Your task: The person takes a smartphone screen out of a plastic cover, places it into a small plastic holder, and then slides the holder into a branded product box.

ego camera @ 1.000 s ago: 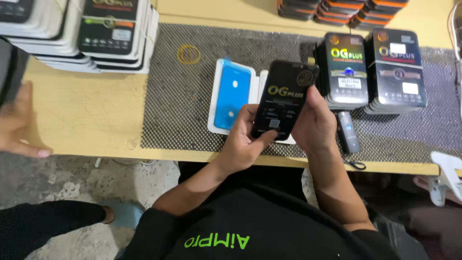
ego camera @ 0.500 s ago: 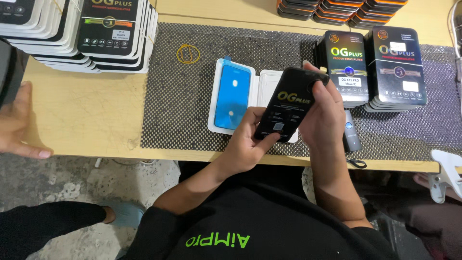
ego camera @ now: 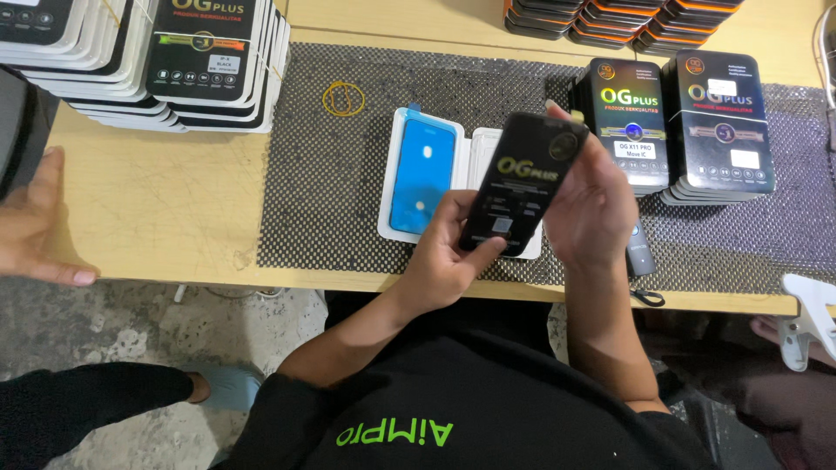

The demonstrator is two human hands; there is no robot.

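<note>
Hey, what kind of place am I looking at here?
Probably a packing bench for phone screens. Stacks of black boxes sit on a wooden table, a blue part lies in a white tray, and both hands hold a black phone screen.

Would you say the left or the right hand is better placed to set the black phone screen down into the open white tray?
Probably the left hand: it grips the black phone screen's lower end directly above the white tray, while the right hand steadies the top, farther away.
</note>
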